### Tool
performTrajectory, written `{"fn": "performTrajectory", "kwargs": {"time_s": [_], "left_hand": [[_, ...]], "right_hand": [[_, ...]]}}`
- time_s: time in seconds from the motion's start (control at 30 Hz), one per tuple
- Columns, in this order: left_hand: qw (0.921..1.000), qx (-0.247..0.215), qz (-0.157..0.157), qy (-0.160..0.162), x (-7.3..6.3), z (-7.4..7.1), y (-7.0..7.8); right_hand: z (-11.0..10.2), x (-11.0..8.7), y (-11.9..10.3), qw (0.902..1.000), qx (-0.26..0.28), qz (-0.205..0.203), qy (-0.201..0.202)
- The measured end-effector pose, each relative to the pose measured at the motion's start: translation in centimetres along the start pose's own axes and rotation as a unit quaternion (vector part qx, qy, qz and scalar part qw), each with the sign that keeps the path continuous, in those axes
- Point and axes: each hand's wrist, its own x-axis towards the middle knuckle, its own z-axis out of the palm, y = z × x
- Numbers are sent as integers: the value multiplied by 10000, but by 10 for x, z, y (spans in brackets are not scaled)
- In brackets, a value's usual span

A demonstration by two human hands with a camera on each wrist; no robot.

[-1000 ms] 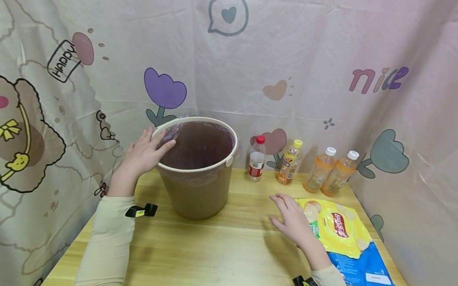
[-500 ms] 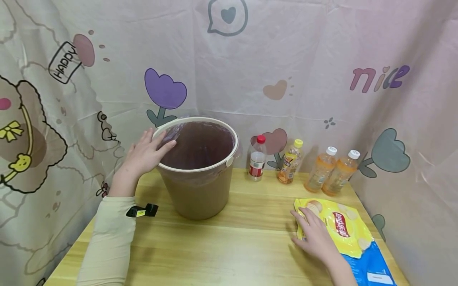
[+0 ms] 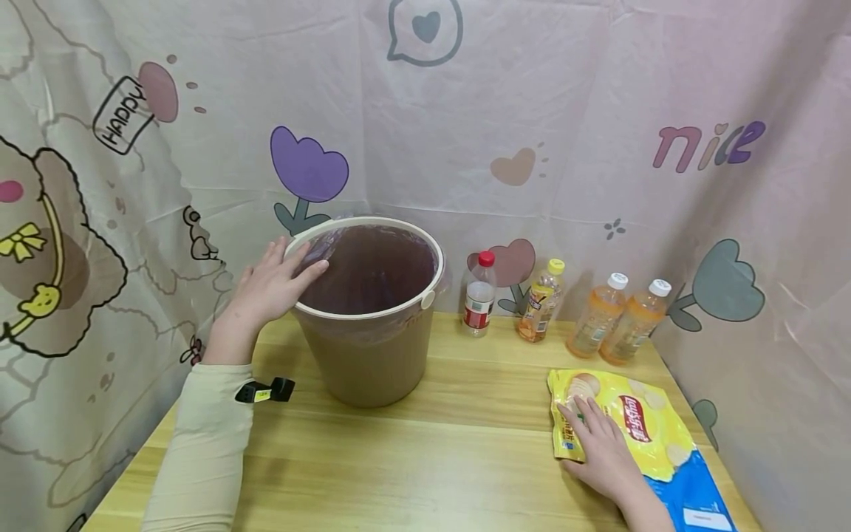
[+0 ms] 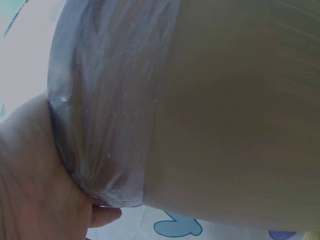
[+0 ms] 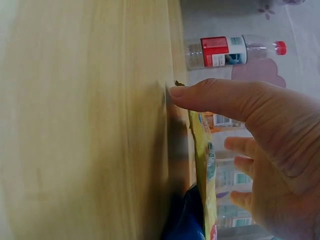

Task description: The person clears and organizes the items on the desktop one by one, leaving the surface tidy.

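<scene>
My left hand (image 3: 269,288) rests over the left rim of a brown bin (image 3: 362,362), fingers relaxed and thumb reaching over the opening. A clear plastic liner (image 4: 117,100) folds down outside the rim in the left wrist view. On the right, my right hand (image 3: 601,451) hovers with spread fingers over the left part of a yellow Lay's chip bag (image 3: 654,414). The right wrist view shows its thumb (image 5: 215,96) near the bag's edge and its other fingers above the bag. Whether the thumb touches the bag, I cannot tell. A blue packet (image 3: 694,491) lies partly under the yellow one.
Along the back of the wooden table (image 3: 425,473) stand a red-capped bottle (image 3: 479,303), a yellow-capped bottle (image 3: 540,307) and two white-capped orange bottles, one (image 3: 595,321) beside the other (image 3: 633,329). A printed curtain (image 3: 425,133) hangs behind and at both sides.
My right hand has moved right and toward me, from above the bare table to over the yellow chip bag. My left hand has stayed on the bin's rim.
</scene>
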Motion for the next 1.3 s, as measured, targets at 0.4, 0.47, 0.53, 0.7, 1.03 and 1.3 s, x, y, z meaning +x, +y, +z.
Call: {"fn": "performTrajectory", "kwargs": {"time_s": [0.4,0.47,0.53,0.7,1.03,1.3], "left_hand": [[10000,-41,-15,-1,-2,0,0],[10000,-50,-21,-8,-2,0,0],[10000,-53,-27,-19,-2,0,0],[10000,-76,-20,-14,-1,0,0],[10000,-75,-13,-20,-1,0,1],[10000,-98,-8,8,0,0,0]], "right_hand": [[6,5,3,9997,24,94,-235],[7,6,2,9996,17,85,-284],[7,7,2,9993,20,74,-355],[8,10,1,9983,58,139,-571],[10,12,-1,9962,95,179,-843],[10,17,-1,9959,53,192,-881]]}}
